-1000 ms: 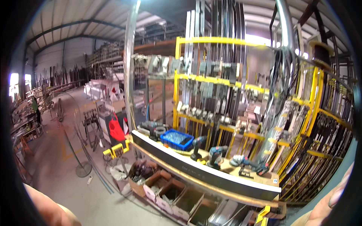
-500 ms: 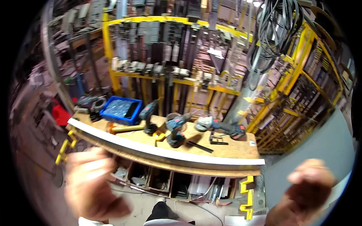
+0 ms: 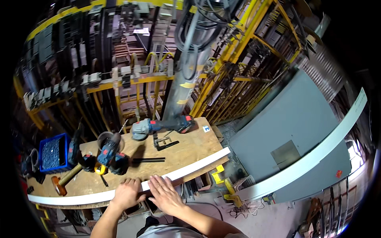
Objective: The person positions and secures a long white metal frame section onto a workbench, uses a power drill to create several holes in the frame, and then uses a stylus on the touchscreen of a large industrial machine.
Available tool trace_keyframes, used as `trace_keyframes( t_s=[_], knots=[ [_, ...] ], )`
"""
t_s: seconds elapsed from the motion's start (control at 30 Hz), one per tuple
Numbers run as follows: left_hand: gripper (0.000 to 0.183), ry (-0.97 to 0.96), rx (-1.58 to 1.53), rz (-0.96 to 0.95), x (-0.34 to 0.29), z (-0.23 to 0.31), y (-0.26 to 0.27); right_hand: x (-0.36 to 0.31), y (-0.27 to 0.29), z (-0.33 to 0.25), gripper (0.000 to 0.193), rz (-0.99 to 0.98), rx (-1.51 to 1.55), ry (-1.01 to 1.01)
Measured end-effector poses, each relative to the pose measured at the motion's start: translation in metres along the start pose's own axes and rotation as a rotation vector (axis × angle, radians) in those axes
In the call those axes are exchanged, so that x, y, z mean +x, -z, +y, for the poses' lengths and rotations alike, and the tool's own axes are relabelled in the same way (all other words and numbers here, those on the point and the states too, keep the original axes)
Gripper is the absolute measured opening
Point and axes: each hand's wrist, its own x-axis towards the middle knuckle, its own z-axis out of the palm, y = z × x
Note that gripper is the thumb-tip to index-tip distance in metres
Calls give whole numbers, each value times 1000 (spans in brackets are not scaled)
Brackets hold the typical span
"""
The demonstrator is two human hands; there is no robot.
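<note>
A long white strip [image 3: 200, 165] lies along the front edge of the wooden workbench [image 3: 184, 148]. My left hand [image 3: 127, 193] is closed over it, fingers bent across the top and thumb pointing right. Right beside it, my right hand [image 3: 164, 195] rests flat on the strip with its fingers stretched out. Behind the hands, two thin black bars [image 3: 149, 160] lie on the bench. A cordless drill [image 3: 109, 154] stands to the left of the bars, and an angle grinder [image 3: 160, 125] lies farther back.
A blue bin [image 3: 54, 168] of small parts, a mallet [image 3: 65, 179] and a yellow tape measure [image 3: 101, 168] sit on the bench's left. A metal post [image 3: 176, 95] with hanging cables rises behind. At right stand a large grey panel [image 3: 274, 131] and a long pale strip [image 3: 309, 167].
Both hands, raised and apart before, have come down together onto the white strip. The view has turned to the right, bringing the grey panel and the long pale strip into sight.
</note>
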Motion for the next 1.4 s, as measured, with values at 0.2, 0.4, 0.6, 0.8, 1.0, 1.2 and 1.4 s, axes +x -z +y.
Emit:
trace_keyframes(
  t_s=[0.2,0.4,0.6,0.8,1.0,1.2,1.4],
  knots=[
    [55,138,49,-43,2,1,-10,-48,25,161,75,-139,-340,-305],
    [52,202,63,-1,2,-2,-20,-113,58,349,66,466,173,-858],
    [43,315,103,-85,2,-5,-26,-92,37,339,61,607,727,-686],
    [47,432,51,-147,-1,-7,-18,-86,31,331,54,744,1149,-782],
    [50,495,63,-111,-5,-6,-21,-85,23,342,62,803,953,-642],
    [57,508,48,-180,-13,-14,-20,-81,21,343,61,843,1046,-569],
    [57,383,17,-228,-2,-9,-10,-78,16,339,56,885,1024,-537]
  ],
)
